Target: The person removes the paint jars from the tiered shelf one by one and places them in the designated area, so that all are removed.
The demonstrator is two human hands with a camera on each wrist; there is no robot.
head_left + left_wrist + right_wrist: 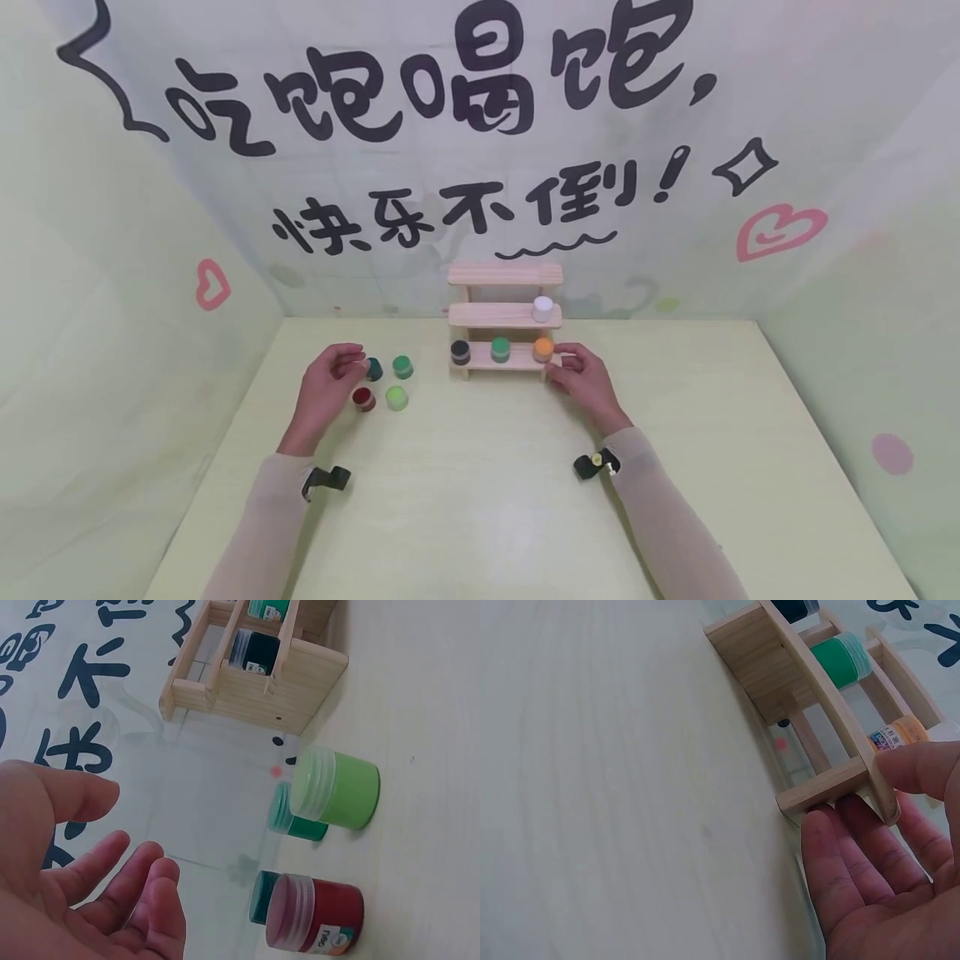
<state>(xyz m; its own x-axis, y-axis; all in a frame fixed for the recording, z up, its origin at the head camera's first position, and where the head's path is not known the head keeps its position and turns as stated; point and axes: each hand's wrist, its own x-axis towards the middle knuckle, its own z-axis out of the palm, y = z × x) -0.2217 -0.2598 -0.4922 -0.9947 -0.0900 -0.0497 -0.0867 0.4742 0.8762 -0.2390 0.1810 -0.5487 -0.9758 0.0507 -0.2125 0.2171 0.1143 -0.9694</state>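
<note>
My left hand [328, 385] is above the left of the table, beside a group of small paint jars. In the left wrist view its thumb and fingers are apart with nothing between them. The jars are dark teal [374, 370], green [402, 367], dark red [364, 400] and light green [397, 398]. My right hand [591, 388] grips the right end of the wooden three-step rack [486, 315], thumb at the lowest step and fingers under it. That step bears a black jar [460, 352], a green jar [500, 349] and an orange jar [543, 349]. A white jar [542, 309] stands on the middle step.
The pale table [480, 483] meets a back wall sheet [360, 283] printed with large black characters. Light sheets also hang at the left and right sides. Each wrist wears a small black camera mount [327, 479].
</note>
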